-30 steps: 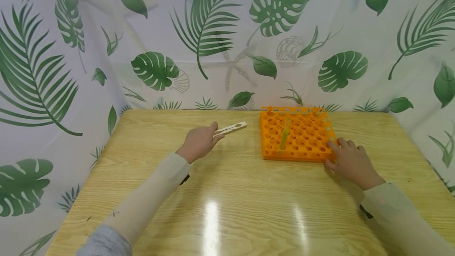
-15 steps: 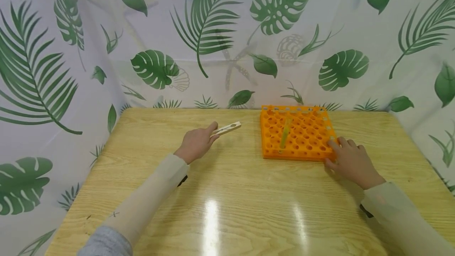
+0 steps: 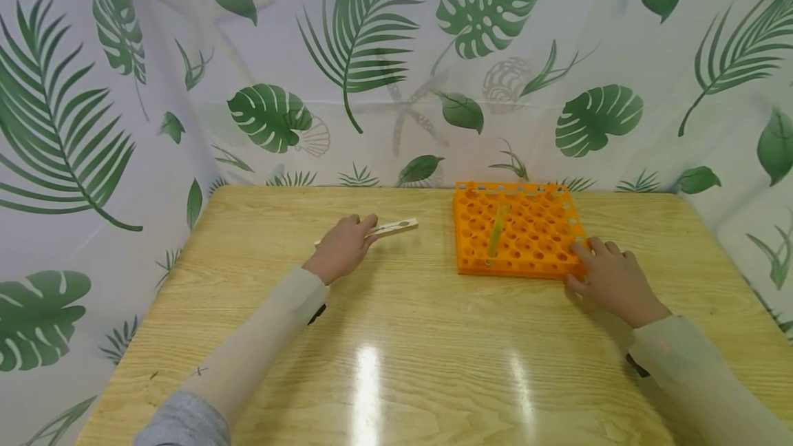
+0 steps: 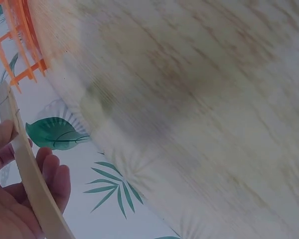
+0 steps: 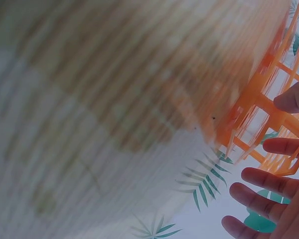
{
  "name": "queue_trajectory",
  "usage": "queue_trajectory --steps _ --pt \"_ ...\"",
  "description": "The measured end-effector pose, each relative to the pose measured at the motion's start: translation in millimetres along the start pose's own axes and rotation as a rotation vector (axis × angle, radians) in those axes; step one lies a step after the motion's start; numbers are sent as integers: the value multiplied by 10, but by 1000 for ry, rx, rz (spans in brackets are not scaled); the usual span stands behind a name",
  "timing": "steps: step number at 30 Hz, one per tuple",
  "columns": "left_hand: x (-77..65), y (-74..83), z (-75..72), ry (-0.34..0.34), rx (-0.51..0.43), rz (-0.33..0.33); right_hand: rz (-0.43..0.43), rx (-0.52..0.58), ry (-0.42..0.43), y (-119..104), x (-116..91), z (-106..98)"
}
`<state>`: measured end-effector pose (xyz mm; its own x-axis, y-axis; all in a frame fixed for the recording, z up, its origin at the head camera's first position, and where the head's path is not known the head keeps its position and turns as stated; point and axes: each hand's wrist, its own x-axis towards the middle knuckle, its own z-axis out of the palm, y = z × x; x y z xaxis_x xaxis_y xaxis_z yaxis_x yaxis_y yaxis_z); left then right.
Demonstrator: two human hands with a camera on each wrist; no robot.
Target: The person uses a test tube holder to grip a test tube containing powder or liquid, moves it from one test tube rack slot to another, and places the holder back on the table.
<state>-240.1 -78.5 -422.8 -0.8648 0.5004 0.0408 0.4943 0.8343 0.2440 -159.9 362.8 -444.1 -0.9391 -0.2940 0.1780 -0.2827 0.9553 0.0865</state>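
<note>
My left hand holds a wooden test tube clamp over the table, its tip toward the rack. In the left wrist view the thumb lies on one side of the clamp and curled fingers on the other. To the right stands an orange test tube rack with rows of round holes. A test tube with yellow content leans slightly in its front left part. My right hand holds the rack's front right corner between thumb and index finger; the other fingers extend beside it.
The wood-grain table reaches back to a white cloth printed with green leaves. The rack stands near the table's back edge, close to the cloth. Light reflections streak the front of the table.
My left hand has drawn the clamp slightly left, away from the rack, and turned it more level; its rear end now shows behind the hand. The right hand and the rack stay put.
</note>
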Motion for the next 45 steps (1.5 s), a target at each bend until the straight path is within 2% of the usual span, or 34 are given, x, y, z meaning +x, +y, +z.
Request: queue_trajectory --steps 7,14,19,24,31,45 --pt "-26 -26 -4 14 -64 28 -14 -13 11 2 4 -11" --pt "-47 -93 61 10 -46 60 -12 -7 2 -4 0 -17" --pt "-54 -139 101 -16 -56 36 -7 -5 1 -8 -1 -17" --pt "-56 -189 141 -18 -79 40 -13 -11 11 -3 -3 -4" --pt "-58 -200 167 -43 -83 18 -9 -10 0 -11 -8 -17" --pt "-47 -211 191 -86 -74 17 -11 -15 14 -24 -12 -30"
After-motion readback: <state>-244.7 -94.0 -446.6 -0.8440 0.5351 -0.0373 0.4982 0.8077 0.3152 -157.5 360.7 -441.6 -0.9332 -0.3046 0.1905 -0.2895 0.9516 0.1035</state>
